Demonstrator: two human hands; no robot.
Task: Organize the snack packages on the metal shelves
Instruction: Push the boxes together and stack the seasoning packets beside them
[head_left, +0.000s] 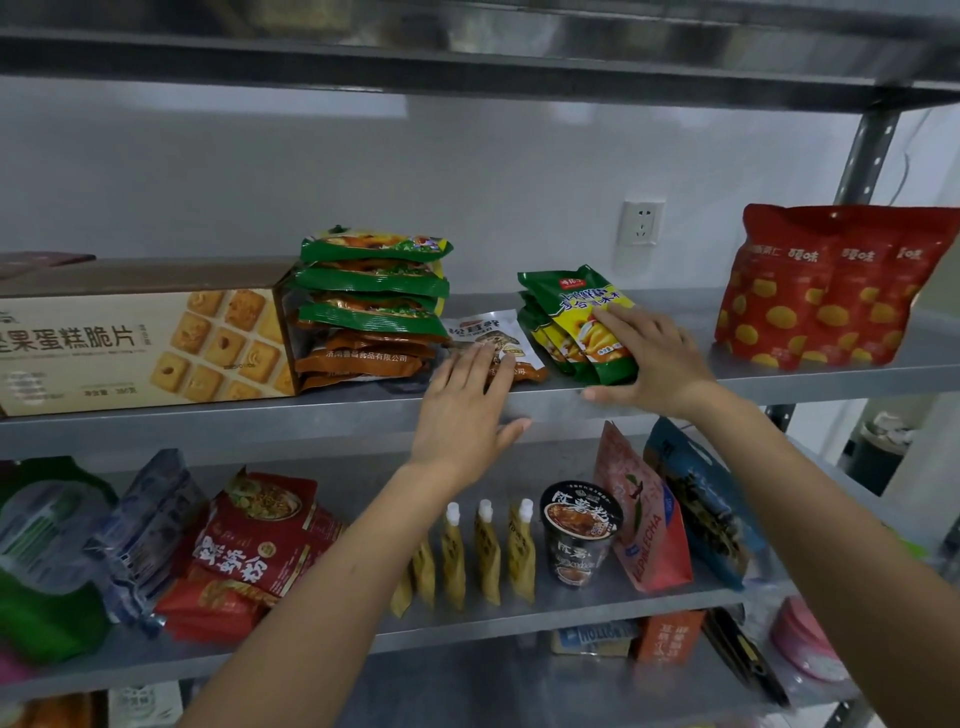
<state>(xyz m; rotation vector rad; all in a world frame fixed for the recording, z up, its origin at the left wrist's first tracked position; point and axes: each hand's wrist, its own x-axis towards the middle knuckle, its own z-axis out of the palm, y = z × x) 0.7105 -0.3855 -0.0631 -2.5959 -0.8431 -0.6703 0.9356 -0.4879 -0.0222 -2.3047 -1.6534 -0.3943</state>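
Spanning the view, the middle shelf (208, 426) carries a long biscuit box (140, 348) at the left and red bags (826, 291) standing at the right, well apart. Just beside the box sits a stack of green packets (374, 291), and nearer the red bags a leaning bundle of green-and-yellow packets (571, 322). Between them lies a flat white packet (488, 332). The left hand (467, 410) rests on that packet, grip wide, fingers straight; the right hand (649, 358) lies flat on the bundle, grip wide too, holding nothing. Straightening this shelf looks like the step in hand; the next move probably calls for closing a grip on one packet and sliding it into line.
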